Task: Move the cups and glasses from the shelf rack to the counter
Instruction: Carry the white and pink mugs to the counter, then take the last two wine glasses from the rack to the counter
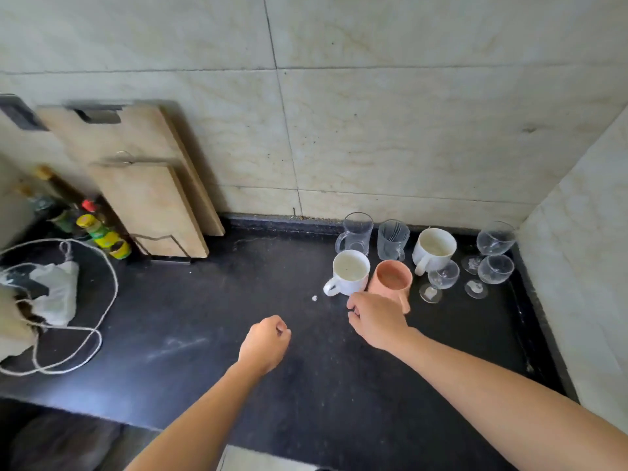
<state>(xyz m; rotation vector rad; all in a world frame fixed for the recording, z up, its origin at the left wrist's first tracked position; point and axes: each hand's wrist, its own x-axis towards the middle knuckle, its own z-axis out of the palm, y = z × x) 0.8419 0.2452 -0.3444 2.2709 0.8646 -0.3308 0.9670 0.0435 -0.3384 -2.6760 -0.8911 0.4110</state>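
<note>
On the black counter [204, 317], at the back right corner, stand a white mug [351, 271], a pink mug [390, 278], a clear glass mug [356, 232], a ribbed tumbler [392, 239] and a larger white mug [435, 248]. Three stemmed glasses [494, 237] [494, 270] [443, 277] stand to their right. My right hand [377, 321] hovers just in front of the pink mug with loosely curled fingers and holds nothing. My left hand [265, 341] is curled into a fist over the middle of the counter, empty. The shelf rack is out of view.
Wooden cutting boards [142, 185] lean on the back wall at left, with bottles [102, 232] beside them. A rope loop [68, 334] and a plastic bag [57, 290] lie at far left. A side wall [577, 266] bounds the right. A small white crumb [314, 298] lies near the white mug.
</note>
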